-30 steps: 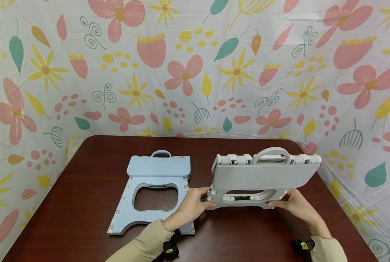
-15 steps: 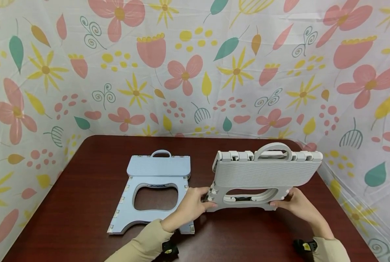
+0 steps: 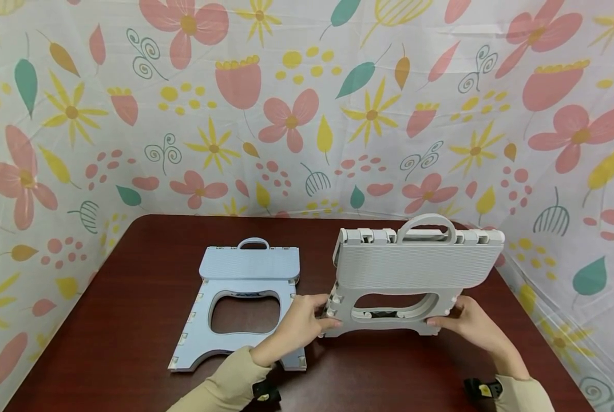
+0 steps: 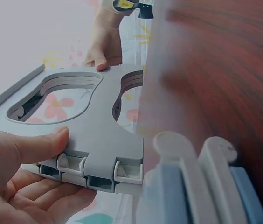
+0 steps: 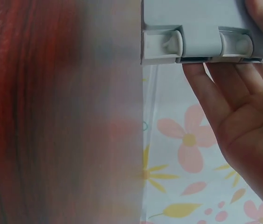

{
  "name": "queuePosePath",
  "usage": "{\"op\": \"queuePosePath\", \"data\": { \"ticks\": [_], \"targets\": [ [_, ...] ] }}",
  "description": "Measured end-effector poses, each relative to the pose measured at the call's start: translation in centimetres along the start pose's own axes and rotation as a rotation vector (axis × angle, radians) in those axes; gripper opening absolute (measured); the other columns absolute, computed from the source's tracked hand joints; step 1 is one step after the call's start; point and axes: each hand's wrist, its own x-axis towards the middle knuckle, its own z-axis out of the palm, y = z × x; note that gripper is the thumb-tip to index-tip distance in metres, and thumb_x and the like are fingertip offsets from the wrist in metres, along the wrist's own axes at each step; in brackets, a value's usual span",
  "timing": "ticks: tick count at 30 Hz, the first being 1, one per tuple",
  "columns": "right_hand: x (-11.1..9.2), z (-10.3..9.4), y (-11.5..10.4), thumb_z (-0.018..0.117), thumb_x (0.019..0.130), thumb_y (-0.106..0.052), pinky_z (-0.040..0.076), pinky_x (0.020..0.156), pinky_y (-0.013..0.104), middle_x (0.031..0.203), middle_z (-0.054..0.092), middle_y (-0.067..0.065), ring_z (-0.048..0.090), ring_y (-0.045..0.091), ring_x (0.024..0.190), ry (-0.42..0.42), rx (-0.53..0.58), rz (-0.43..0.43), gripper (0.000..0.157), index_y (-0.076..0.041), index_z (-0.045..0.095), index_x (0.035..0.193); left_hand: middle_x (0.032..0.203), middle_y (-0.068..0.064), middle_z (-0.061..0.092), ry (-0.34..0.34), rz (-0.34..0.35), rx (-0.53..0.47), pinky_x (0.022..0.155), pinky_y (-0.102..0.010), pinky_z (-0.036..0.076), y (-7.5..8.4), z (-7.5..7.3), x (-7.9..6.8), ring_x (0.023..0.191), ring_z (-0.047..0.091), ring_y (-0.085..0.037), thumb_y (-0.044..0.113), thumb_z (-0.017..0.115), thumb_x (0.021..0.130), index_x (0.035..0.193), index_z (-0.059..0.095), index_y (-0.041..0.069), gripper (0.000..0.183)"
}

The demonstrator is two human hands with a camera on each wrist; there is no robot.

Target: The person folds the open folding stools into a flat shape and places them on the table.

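Note:
A folded light-grey step stool [image 3: 415, 266] stands on its leg ends at the right of the table, its carry handle on top. My left hand [image 3: 300, 321] grips its lower left edge; in the left wrist view the thumb lies on the front panel and the fingers go behind. At the lower right edge my right hand [image 3: 470, 326] holds it the same way, and in the right wrist view fingers [image 5: 243, 88] reach behind the hinged edge. A folded light-blue step stool [image 3: 250, 263] lies flat to the left, under my left forearm.
The dark red-brown wooden table [image 3: 131, 297] bears both stools. Behind it and along its sides hangs a floral-printed cloth [image 3: 296, 114]. Black straps with cameras sit at both wrists.
The grey stool has tipped more upright, so its top edge and handle stand higher in the head view. Both hands keep their grip, and the blue stool stays put.

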Motion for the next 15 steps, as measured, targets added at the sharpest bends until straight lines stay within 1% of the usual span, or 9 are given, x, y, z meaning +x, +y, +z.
{"op": "queuePosePath", "data": {
  "ticks": [3, 8, 10, 13, 15],
  "targets": [
    [0.0, -0.11, -0.17, 0.075, 0.073, -0.008, 0.044, 0.057, 0.022, 0.079, 0.061, -0.013, 0.054, -0.001, 0.07, 0.004, -0.011, 0.019, 0.02, -0.009, 0.064, 0.09, 0.091, 0.0, 0.072, -0.003, -0.018, -0.011, 0.059, -0.013, 0.043, 0.18, -0.2, -0.07, 0.057, 0.045, 0.005, 0.024, 0.075, 0.074, 0.101, 0.068, 0.016, 0.029],
    [-0.03, -0.13, -0.35, 0.073, 0.076, -0.011, 0.044, 0.055, 0.023, 0.075, 0.059, -0.011, 0.052, 0.0, 0.065, -0.012, -0.024, 0.06, 0.016, -0.009, 0.063, 0.089, 0.09, -0.001, 0.072, -0.014, -0.049, -0.05, 0.058, -0.014, 0.044, 0.29, -0.29, -0.22, 0.061, 0.051, 0.006, 0.025, 0.075, 0.075, 0.101, 0.068, 0.016, 0.028],
    [-0.01, -0.08, -0.38, 0.072, 0.077, -0.011, 0.044, 0.053, 0.023, 0.074, 0.059, -0.008, 0.052, 0.0, 0.064, -0.014, -0.025, 0.061, 0.015, -0.008, 0.063, 0.088, 0.087, -0.001, 0.072, -0.015, -0.056, -0.063, 0.056, -0.014, 0.044, 0.28, -0.29, -0.24, 0.062, 0.052, 0.005, 0.025, 0.075, 0.075, 0.099, 0.068, 0.016, 0.027],
    [0.08, -0.05, -0.47, 0.072, 0.077, -0.011, 0.044, 0.053, 0.023, 0.076, 0.061, -0.007, 0.052, 0.0, 0.065, -0.006, -0.032, 0.057, 0.016, -0.007, 0.063, 0.09, 0.079, 0.001, 0.071, -0.015, -0.069, -0.079, 0.05, -0.015, 0.041, 0.29, -0.32, -0.19, 0.054, 0.047, 0.004, 0.024, 0.075, 0.074, 0.094, 0.068, 0.015, 0.023],
    [0.18, -0.07, -0.52, 0.071, 0.078, -0.011, 0.045, 0.054, 0.023, 0.078, 0.062, -0.008, 0.053, 0.0, 0.066, -0.011, -0.034, 0.054, 0.017, -0.007, 0.063, 0.093, 0.068, 0.004, 0.066, -0.019, -0.081, -0.087, 0.046, -0.015, 0.037, 0.28, -0.38, -0.17, 0.049, 0.043, 0.003, 0.025, 0.075, 0.074, 0.087, 0.067, 0.015, 0.018]
  ]
}}
